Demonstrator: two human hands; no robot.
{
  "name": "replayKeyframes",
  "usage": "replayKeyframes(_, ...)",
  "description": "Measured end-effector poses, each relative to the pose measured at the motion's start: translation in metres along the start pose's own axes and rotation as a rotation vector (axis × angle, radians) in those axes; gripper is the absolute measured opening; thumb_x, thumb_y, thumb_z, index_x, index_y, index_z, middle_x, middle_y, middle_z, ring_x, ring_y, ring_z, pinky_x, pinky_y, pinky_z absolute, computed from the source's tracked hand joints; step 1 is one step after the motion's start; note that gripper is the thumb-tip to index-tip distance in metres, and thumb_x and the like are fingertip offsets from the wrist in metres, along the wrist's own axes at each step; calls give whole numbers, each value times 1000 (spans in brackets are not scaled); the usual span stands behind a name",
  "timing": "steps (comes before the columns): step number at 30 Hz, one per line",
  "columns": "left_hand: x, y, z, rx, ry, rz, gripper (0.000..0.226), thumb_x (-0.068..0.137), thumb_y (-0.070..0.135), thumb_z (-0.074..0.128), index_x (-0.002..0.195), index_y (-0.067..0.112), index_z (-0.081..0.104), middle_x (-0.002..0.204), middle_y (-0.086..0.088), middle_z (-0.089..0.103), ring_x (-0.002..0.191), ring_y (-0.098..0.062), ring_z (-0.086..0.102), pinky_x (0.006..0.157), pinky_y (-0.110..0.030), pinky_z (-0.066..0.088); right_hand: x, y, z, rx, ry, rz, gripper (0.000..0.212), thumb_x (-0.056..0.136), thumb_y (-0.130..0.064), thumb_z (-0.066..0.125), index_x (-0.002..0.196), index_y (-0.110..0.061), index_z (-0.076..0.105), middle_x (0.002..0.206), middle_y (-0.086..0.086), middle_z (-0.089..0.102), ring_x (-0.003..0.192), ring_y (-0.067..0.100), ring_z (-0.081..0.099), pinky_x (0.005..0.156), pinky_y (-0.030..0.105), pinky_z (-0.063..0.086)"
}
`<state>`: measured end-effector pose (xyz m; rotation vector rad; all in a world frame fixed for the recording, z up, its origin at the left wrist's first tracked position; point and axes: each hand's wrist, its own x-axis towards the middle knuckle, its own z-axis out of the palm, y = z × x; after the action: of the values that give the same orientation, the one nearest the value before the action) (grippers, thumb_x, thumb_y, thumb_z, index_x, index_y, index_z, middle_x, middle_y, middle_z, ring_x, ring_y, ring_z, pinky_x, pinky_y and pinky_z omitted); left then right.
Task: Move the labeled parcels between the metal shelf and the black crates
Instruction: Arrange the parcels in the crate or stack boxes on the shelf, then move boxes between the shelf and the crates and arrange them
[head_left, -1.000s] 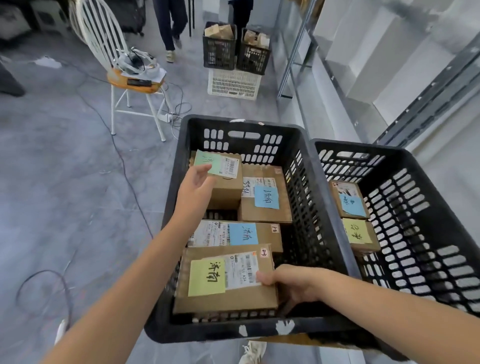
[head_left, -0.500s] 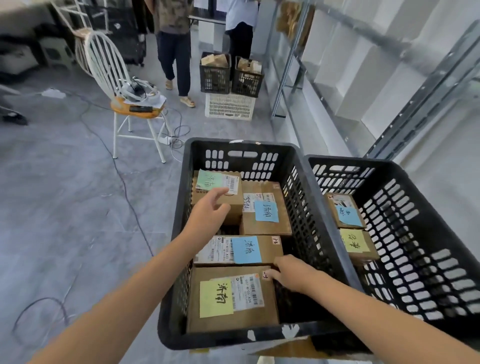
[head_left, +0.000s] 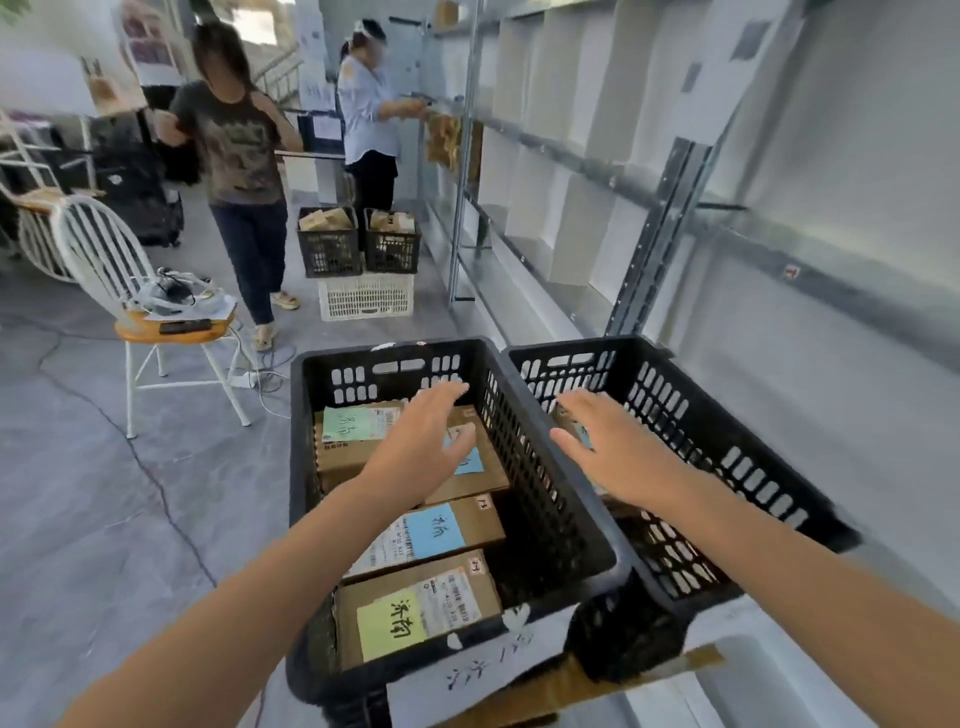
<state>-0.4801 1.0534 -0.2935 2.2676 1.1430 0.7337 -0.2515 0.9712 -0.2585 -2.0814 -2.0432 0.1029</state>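
Left hand (head_left: 426, 441): released, fingers straight and spread, palm down. We hold it over the far half of the left crate (head_left: 389, 349) and it grasps nothing.
Right hand (head_left: 618, 457): released too, fingers stretched out, palm down over the right crate (head_left: 727, 436), holding nothing.
Left crate parcels: four cardboard boxes. The yellow-label parcel (head_left: 415, 608) lies nearest us and the blue-label parcel (head_left: 431, 535) just beyond it, both nearer than our left hand. The green-label parcel (head_left: 353, 431) sits far left, just left of that hand. The far right parcel (head_left: 483, 467) is partly covered by it; we cannot tell whether they touch.
Right crate parcel (head_left: 563, 418): mostly hidden under our right hand; only a brown corner and a bit of blue label show.
Crates: black, side by side and touching.
Metal shelf (head_left: 654, 249): runs along the right, beside the right crate.
Far end: two people (head_left: 239, 156) stand near more black crates (head_left: 358, 244) set on a white crate (head_left: 366, 296).
Left: a white chair (head_left: 104, 260) with cables on its seat.
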Motion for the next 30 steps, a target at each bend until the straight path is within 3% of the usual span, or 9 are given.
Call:
replayKeyframes(4,10,53,3,5,-28,128,59,100,38,49,153,25,27,160,6,27,148,-9,16,114,-23,10,-35,16,-38,-7,100,84,58,103,-45,45,154,-18,33,156,-1,37,145,17,32,117,29,21)
replayKeyframes(8,15,119,18,18,-38,292,60,101,40,48,154,24,25,159,7,27,146,-8,18,114,-21,10,-80,35,-82,-4,210,149,59,102,-46,47,152,-18,35,155,0,40,142,17,36,115,30,26)
replayKeyframes(12,6,205,53,-24,-84,445,60,101,39,48,154,24,24,160,4,26,147,-12,21,117,-27,16,-151,66,-123,-34,311,245,51,103,-42,47,148,-18,40,149,2,45,136,18,39,111,30,30)
replayKeyframes(19,-54,354,131,-144,-167,684,59,100,33,52,152,15,32,159,-1,30,147,-15,25,118,-24,16,-307,113,-173,-137,338,498,62,104,-47,41,155,-16,28,161,1,31,147,18,26,117,32,24)
replayKeyframes(21,-74,391,147,-180,-210,737,60,100,34,52,153,15,31,159,-3,30,147,-17,24,121,-29,17,-350,121,-191,-151,371,555,61,104,-48,41,155,-16,30,160,1,33,146,18,27,115,31,26)
replayKeyframes(26,-115,480,175,-194,-185,898,58,99,39,52,151,20,33,157,2,33,142,-16,33,105,-10,16,-449,133,-236,-191,472,695,60,104,-46,41,154,-15,30,157,3,35,143,22,31,113,35,29)
replayKeyframes(30,-153,549,188,-324,-246,1026,53,99,32,55,148,22,37,153,4,38,140,-12,32,104,-9,17,-520,138,-266,-228,578,787,58,104,-44,43,152,-13,33,152,5,40,140,22,35,111,33,30)
